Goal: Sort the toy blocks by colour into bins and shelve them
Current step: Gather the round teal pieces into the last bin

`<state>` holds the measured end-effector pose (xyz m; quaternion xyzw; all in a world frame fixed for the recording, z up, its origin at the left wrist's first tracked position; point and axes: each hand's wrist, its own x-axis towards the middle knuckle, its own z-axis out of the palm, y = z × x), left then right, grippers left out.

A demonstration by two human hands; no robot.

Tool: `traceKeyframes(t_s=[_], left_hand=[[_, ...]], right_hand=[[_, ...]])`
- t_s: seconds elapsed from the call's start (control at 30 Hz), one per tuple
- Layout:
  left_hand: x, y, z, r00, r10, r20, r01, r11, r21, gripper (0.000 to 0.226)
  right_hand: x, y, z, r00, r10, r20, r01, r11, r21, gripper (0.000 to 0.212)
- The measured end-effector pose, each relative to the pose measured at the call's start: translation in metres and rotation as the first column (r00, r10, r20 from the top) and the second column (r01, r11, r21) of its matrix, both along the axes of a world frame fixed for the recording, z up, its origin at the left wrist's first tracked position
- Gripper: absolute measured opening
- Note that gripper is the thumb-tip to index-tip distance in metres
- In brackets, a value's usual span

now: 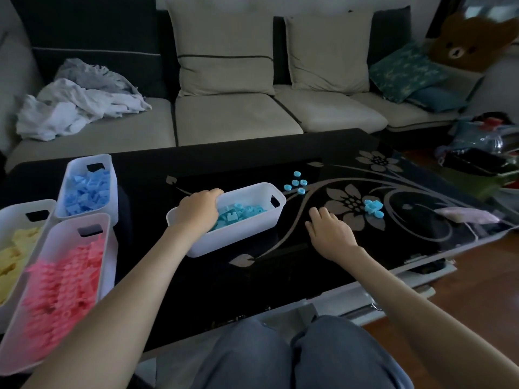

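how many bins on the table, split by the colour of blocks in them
bin of yellow blocks: 1
bin of pink blocks: 1
bin of blue blocks: 1
bin of turquoise blocks: 1
total: 4

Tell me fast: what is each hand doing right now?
Left hand: closed on the rim of the white bin holding turquoise blocks.
Right hand: open, fingers relaxed over the black table, holding nothing.

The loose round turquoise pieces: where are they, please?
Head view, centre-right: the round pieces lie on the black table, just past the right end of the turquoise bin.
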<state>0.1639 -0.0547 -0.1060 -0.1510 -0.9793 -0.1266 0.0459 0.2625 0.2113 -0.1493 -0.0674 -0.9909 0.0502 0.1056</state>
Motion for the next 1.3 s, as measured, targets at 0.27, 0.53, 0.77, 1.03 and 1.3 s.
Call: traceKeyframes(t_s=[0.27,0.53,0.77,1.03,1.3], left_hand=[[0.006,0.003,0.005,0.999,0.001,0.035,-0.001,1.0,0.011,0.039],[0.003,0.041,0.008,0.998,-0.038,0.045,0.039,0.999,-0.015,0.037],[-0.005,0.069,0.008,0.996,-0.085,0.005,0.085,0.996,-0.001,0.04],[-0.01,0.082,0.004,0.99,-0.128,-0.057,0.126,0.991,-0.039,0.036],[-0.011,0.083,0.004,0.986,-0.14,-0.09,0.136,0.99,-0.044,0.033]], right_hand=[[-0.025,0.004,0.022,0.992,-0.125,-0.005,0.124,0.989,-0.083,0.028],[-0.048,-0.046,0.07,0.947,0.249,-0.2,-0.281,0.948,-0.149,0.024],[-0.032,0.092,0.037,0.941,-0.294,-0.165,0.198,0.878,-0.435,0.044],[-0.03,0.118,-0.002,0.941,-0.337,0.008,0.337,0.941,-0.009,0.034],[-0.033,0.111,0.002,0.941,-0.334,-0.056,0.337,0.94,0.058,0.034]])
